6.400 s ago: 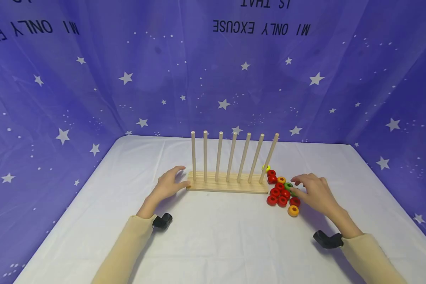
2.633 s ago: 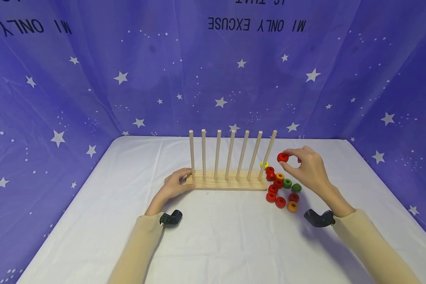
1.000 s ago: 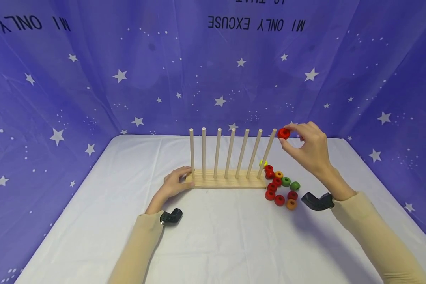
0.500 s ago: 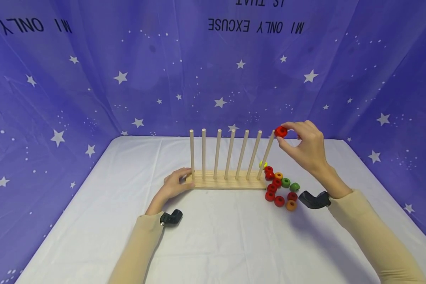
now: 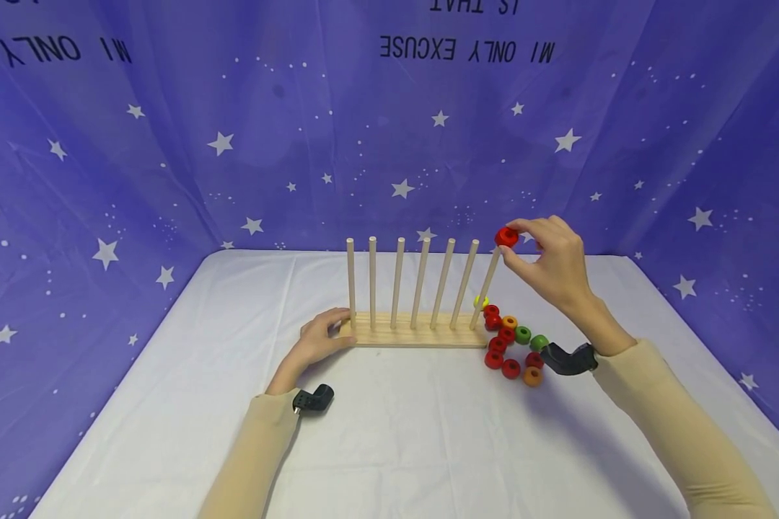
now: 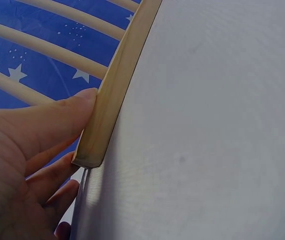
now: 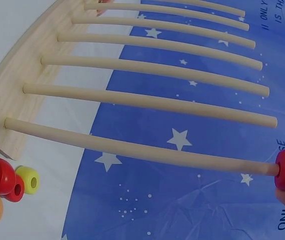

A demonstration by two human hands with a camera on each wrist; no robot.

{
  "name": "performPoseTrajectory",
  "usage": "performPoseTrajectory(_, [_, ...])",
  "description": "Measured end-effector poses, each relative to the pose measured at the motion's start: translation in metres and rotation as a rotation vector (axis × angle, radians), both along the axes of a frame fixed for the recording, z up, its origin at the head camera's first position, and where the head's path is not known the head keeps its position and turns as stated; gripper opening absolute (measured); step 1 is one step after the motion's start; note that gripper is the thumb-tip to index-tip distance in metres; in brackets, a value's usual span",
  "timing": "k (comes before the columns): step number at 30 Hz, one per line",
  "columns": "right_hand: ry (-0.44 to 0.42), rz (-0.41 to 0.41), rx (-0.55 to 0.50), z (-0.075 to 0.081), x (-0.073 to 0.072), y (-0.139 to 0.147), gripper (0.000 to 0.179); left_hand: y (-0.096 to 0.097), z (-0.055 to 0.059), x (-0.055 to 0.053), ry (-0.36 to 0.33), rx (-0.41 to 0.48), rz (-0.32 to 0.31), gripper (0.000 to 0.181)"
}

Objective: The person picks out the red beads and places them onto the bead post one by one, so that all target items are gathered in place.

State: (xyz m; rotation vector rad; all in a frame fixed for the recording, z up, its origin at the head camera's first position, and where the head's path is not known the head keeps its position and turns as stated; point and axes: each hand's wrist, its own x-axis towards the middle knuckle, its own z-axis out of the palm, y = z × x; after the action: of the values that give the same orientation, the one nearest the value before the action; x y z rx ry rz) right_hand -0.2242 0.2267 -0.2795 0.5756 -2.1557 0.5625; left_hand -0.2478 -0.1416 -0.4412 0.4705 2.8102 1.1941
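Observation:
A pale wooden base (image 5: 415,335) carries a row of several upright pegs (image 7: 147,155). With thumb and fingers, my left hand (image 5: 321,337) grips the base's left end; the left wrist view shows the thumb (image 6: 85,102) on its front edge. Up at the right end, my right hand (image 5: 555,263) pinches a red bead (image 5: 506,237) between thumb and fingers. That bead sits at the tip of the rightmost peg (image 5: 487,288), and in the right wrist view the peg's end meets its hole.
Loose beads lie right of the base: several red beads (image 5: 511,368), green beads (image 5: 522,334), orange beads (image 5: 532,376) and a yellow bead (image 5: 482,301). A white cloth (image 5: 389,432) covers the table. A purple star-print curtain (image 5: 298,144) hangs behind and at both sides.
My right hand picked a red bead from the pile, raised it and moved left onto the rightmost peg's tip. My left hand moved right and took hold of the base's end.

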Motion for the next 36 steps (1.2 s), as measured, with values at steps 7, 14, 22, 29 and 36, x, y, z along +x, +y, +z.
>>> performPoseTrajectory(7, [-0.008,-0.008,0.009,0.0,-0.003,-0.001,0.027,0.001,-0.001,0.0,0.008,-0.003,-0.001,0.054])
performPoseTrajectory(14, [-0.031,-0.02,0.012,-0.002,-0.004,-0.001,0.028,0.002,0.0,0.002,-0.001,0.009,0.005,0.054])
performPoseTrajectory(22, [-0.041,-0.008,-0.006,-0.007,-0.007,-0.001,0.028,0.001,-0.001,0.0,0.019,0.002,0.0,0.054])
performPoseTrajectory(29, [-0.055,-0.012,-0.008,-0.014,-0.008,-0.001,0.027,0.002,-0.002,0.001,0.008,0.004,0.0,0.055])
performPoseTrajectory(36, [-0.06,-0.006,-0.013,-0.017,-0.008,0.0,0.027,0.002,-0.002,0.0,0.026,0.009,-0.004,0.054])
